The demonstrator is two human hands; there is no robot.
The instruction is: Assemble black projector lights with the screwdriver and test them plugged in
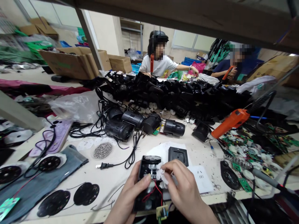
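Observation:
My left hand [133, 194] grips an open black plastic housing [149, 165] with red and black wires and a small green circuit board [162, 212] hanging below it. My right hand [183, 186] pinches a piece of white foam or tissue [161, 177] against the inside of the housing. Both hands are closed, low at the table's front edge. A square black cover plate [178, 155] lies just behind them on white paper.
Black cylindrical units [134, 123] and a big pile of black parts [177, 93] fill the table's middle. An orange electric screwdriver [230, 122] hangs at right over green boards [243, 149]. Black discs [53, 202], a plug [104, 165] and a screw pile [102, 150] lie left. Two people sit opposite.

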